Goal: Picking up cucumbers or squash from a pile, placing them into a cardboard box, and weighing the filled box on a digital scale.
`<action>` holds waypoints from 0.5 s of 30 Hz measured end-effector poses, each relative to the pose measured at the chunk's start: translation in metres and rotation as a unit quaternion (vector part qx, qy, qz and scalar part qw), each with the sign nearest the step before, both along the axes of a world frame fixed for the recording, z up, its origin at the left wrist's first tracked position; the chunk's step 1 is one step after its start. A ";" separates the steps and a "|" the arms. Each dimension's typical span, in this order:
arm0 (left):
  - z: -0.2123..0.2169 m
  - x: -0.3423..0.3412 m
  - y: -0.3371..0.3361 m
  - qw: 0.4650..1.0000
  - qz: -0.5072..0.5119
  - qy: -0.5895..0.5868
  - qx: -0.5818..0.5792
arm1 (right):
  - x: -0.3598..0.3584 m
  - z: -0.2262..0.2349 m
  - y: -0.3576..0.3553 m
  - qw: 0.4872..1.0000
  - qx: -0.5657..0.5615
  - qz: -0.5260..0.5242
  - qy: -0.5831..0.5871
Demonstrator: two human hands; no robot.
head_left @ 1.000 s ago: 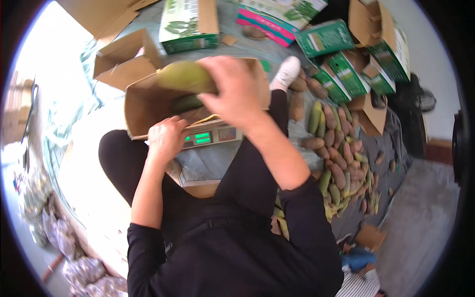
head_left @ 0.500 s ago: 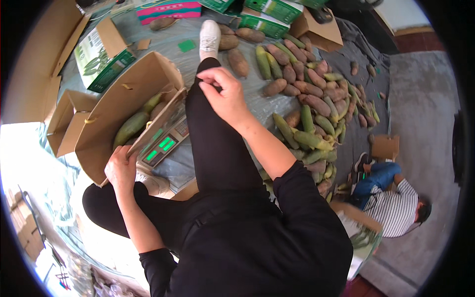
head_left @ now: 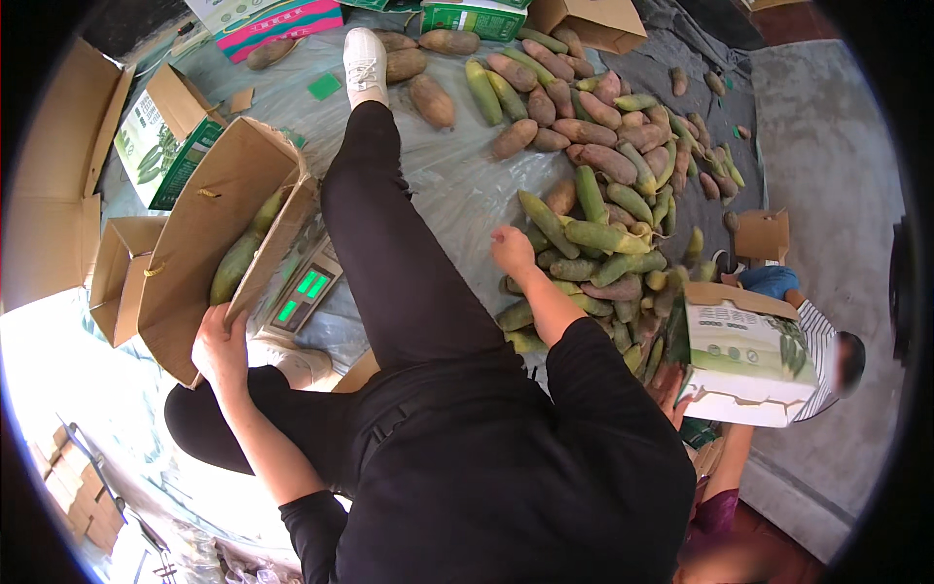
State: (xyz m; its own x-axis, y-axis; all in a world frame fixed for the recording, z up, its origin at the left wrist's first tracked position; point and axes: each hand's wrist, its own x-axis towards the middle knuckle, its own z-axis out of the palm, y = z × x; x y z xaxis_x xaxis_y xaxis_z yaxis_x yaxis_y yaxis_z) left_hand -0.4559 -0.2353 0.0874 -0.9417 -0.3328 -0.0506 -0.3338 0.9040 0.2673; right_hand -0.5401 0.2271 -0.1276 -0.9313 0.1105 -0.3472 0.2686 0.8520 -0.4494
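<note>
I sit on the floor with one leg stretched out. My left hand (head_left: 222, 343) grips the near rim of an open cardboard box (head_left: 199, 229) that holds a few long green fruits (head_left: 236, 265). The box rests tilted on a scale with green digits (head_left: 304, 290). My right hand (head_left: 513, 251) reaches across my leg to the near edge of a pile of long green and reddish-brown fruits (head_left: 598, 234). Its fingers are spread down at the fruits and it lifts nothing.
A plastic sheet (head_left: 457, 185) covers the floor under the pile. Green printed cartons (head_left: 161, 141) and an empty cardboard box (head_left: 117, 277) lie at the left. At the right another person holds a white and green carton (head_left: 744, 355). A small cardboard box (head_left: 762, 234) sits beyond.
My right hand left a green fruit in the box and swung right, down to the pile. My left hand stayed at the box rim. The view turned right.
</note>
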 end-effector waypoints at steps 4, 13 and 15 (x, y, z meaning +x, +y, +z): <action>0.002 -0.002 0.004 1.000 0.009 0.004 0.007 | 0.001 0.014 0.010 0.994 0.060 0.009 -0.088; 0.000 0.001 0.002 1.000 0.015 0.000 0.002 | -0.028 0.047 0.063 0.905 0.398 0.145 -0.038; 0.000 0.000 0.003 1.000 0.019 0.000 0.001 | -0.028 0.054 0.089 0.890 0.434 0.136 -0.045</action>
